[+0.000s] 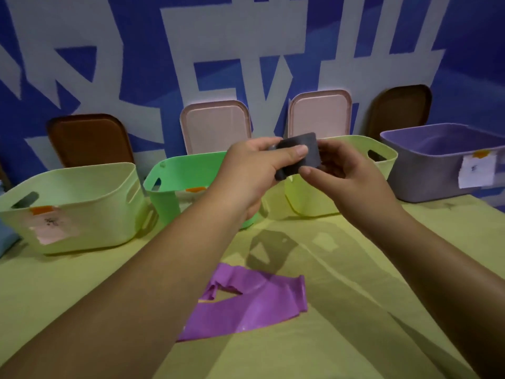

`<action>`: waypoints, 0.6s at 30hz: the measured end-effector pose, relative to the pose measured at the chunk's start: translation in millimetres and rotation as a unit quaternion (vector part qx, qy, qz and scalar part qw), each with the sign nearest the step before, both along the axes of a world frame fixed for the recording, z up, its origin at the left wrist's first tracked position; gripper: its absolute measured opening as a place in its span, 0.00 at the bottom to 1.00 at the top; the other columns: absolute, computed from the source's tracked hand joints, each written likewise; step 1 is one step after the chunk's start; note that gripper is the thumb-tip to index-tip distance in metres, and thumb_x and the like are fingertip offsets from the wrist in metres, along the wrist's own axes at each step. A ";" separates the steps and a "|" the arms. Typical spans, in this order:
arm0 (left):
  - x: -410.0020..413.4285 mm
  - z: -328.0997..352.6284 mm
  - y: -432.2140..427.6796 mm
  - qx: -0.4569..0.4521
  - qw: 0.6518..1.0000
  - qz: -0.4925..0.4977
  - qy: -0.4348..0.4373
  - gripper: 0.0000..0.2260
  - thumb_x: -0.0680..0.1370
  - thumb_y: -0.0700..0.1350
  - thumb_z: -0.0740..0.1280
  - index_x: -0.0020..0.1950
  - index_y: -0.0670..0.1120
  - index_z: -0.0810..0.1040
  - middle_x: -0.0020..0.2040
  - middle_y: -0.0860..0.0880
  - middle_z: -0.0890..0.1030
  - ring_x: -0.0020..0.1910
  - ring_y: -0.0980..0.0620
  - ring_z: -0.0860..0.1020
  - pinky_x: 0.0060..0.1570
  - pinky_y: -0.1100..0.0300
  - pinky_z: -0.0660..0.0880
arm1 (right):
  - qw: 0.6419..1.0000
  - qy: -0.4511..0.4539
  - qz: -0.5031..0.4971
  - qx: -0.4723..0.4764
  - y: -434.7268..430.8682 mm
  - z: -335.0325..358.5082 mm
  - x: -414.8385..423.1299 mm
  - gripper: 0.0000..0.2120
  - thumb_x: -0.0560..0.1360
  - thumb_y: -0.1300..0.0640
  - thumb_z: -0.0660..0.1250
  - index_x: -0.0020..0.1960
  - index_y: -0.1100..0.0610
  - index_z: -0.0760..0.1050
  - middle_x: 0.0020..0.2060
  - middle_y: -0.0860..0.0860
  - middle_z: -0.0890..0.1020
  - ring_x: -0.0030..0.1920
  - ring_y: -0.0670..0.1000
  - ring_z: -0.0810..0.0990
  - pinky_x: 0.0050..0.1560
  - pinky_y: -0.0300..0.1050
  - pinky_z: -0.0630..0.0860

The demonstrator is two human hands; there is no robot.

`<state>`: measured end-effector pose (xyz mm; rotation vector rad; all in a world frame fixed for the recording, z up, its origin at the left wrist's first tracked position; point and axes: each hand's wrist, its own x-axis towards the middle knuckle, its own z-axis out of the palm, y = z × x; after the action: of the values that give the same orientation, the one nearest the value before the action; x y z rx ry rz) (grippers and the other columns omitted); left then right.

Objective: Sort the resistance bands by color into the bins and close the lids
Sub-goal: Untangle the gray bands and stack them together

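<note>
Single view: a wide-angle camera worn on the person's head. It looks forward and down across the table [68,296] and faces the blue-and-grey wall [136,36], which fills the upper third of the frame. The forearms enter from the lower left and lower right corners and meet at frame centre. There the left hand [246,176] and right hand [352,179] hold a dark grey band [313,157], large and close to the lens. A row of bins crosses mid-frame, from the pale green bin [90,214] at the left edge to the purple bin [426,176] at the right edge. The row bows and tilts outward toward the borders. The table surface fills the lower half.
</note>
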<state>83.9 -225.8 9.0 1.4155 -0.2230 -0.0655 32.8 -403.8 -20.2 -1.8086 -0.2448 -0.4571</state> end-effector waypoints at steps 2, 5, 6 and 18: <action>18.0 12.5 -8.7 -0.003 1.000 -0.009 0.030 0.19 0.75 0.39 0.80 0.65 0.39 0.83 0.54 0.41 0.89 0.51 0.45 0.89 0.50 0.53 0.85 | 1.000 0.023 -0.010 -0.012 -8.9 16.8 15.6 0.23 0.79 0.51 0.77 0.72 0.46 0.77 0.60 0.42 0.85 0.60 0.42 0.85 0.60 0.42 0.84; 42.6 35.3 -20.9 0.014 0.998 -0.015 0.066 0.20 0.75 0.39 0.80 0.66 0.39 0.83 0.54 0.41 0.89 0.51 0.45 0.89 0.54 0.52 0.85 | 0.998 0.057 -0.026 -0.028 -22.5 44.3 35.4 0.23 0.78 0.49 0.78 0.71 0.44 0.77 0.59 0.40 0.85 0.58 0.40 0.84 0.59 0.41 0.84; 49.9 43.1 -25.3 0.023 0.997 -0.017 0.078 0.20 0.75 0.39 0.80 0.66 0.39 0.83 0.54 0.42 0.89 0.52 0.46 0.89 0.56 0.51 0.85 | 0.997 0.069 -0.030 -0.034 -26.9 53.0 41.4 0.24 0.78 0.48 0.78 0.71 0.44 0.77 0.59 0.40 0.85 0.57 0.41 0.84 0.59 0.42 0.84; 129.9 73.4 -110.8 0.006 0.949 -0.051 0.310 0.19 0.78 0.37 0.77 0.67 0.36 0.80 0.60 0.38 0.87 0.57 0.40 0.88 0.60 0.43 0.84 | 0.956 0.229 -0.052 -0.177 -115.4 106.0 106.0 0.26 0.79 0.40 0.75 0.75 0.43 0.74 0.60 0.37 0.81 0.58 0.39 0.79 0.51 0.38 0.75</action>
<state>213.8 -336.6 82.4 1.3277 0.2271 -0.5887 138.8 -519.3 85.8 -2.2277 0.0985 -0.0539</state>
